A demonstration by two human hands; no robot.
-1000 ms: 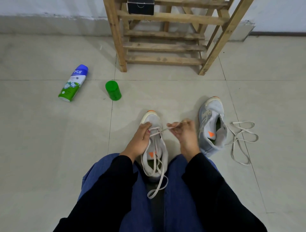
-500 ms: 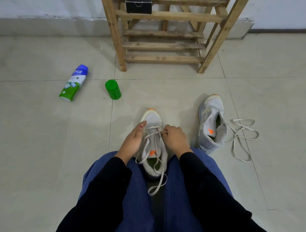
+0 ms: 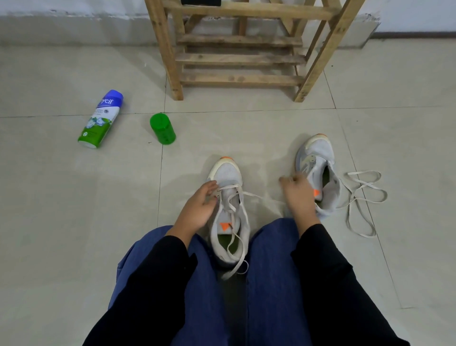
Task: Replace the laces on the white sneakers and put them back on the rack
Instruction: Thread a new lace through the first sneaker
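Observation:
A white sneaker [image 3: 228,177] with an orange toe tip stands on the floor between my knees, toe pointing away. A pale lace [image 3: 232,210] is threaded through its front eyelets, and the loose ends trail back over the heel. My left hand [image 3: 198,206] pinches the lace at the shoe's left eyelet row. My right hand [image 3: 297,195], blurred, is out to the right with curled fingers, drawing a thin strand of that lace sideways. The second white sneaker [image 3: 317,160] lies just beyond my right hand, with a loose lace [image 3: 362,197] beside it on the tiles.
The wooden shoe rack [image 3: 237,59] stands against the wall straight ahead, with a black box [image 3: 199,2] on an upper slat. A blue-capped green spray can [image 3: 101,118] lies at the left, a green cap [image 3: 162,129] near it. Tiled floor all round.
My right hand has swung from the sneaker's eyelets out to the right, pulling a lace strand with it. My left hand has stayed at the shoe's left side.

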